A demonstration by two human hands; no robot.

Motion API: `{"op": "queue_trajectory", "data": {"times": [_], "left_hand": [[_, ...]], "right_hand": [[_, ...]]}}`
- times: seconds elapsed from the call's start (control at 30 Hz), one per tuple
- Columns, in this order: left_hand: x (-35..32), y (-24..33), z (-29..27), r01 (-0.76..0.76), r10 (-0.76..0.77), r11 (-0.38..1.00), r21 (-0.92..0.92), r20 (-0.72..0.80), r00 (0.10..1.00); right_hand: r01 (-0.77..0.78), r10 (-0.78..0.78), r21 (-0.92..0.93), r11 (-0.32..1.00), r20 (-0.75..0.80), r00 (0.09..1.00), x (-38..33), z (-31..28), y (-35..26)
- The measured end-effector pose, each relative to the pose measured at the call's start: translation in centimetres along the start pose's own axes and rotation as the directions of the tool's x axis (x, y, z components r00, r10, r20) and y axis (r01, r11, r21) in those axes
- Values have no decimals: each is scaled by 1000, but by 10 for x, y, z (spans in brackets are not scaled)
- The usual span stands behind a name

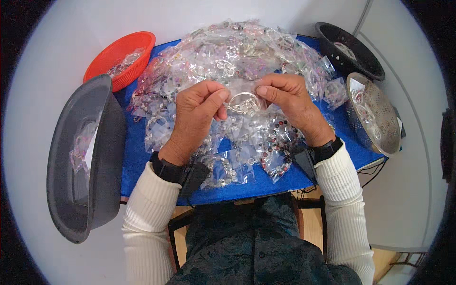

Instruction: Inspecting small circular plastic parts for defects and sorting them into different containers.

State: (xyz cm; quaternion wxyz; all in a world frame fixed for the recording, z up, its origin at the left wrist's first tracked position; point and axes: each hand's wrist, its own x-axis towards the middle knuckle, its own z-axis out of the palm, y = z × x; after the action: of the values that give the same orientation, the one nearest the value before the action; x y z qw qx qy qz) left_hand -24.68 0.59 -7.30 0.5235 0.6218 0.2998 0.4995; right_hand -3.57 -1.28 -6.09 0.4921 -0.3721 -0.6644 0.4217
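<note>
Between my two hands, a small clear plastic bag with a silver bracelet (244, 102) inside is held up by its edges. My left hand (202, 107) pinches one side between thumb and fingers. On the opposite side, my right hand (288, 99) grips the bag in the same manner. Behind and below spreads a large heap of clear bags (228, 47) with beaded and silver jewellery in them. Nearer to me lie a bagged bracelet of dark and red beads (277, 164) and a bag of silver pieces (227, 173).
On the left stand a red plastic basket (97, 59) and a deep grey basin (108, 161), each with bagged jewellery inside. A black basin (375, 66) and a perforated metal colander (387, 118) are on the right, also holding bags. Blue cloth (137, 175) covers the table.
</note>
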Motion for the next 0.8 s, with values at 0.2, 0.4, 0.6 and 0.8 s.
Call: {"op": "queue_trajectory", "data": {"times": [0.2,0.4,0.6,0.8], "left_hand": [[-1,1,0,-61,63,994,95,-26,998],[0,0,-1,-64,69,987,150,-30,997],[-2,5,0,18,-13,996,90,-56,998],[0,-2,2,-81,76,995,-57,-96,993]], "right_hand": [[41,-42,-30,999,-28,999,-1,0,-1],[39,-37,-215,976,11,999,-2,-4,-6],[6,-11,-117,993,-37,999,-2,0,-5],[64,-55,71,995,-121,991,-3,6,-8]]}}
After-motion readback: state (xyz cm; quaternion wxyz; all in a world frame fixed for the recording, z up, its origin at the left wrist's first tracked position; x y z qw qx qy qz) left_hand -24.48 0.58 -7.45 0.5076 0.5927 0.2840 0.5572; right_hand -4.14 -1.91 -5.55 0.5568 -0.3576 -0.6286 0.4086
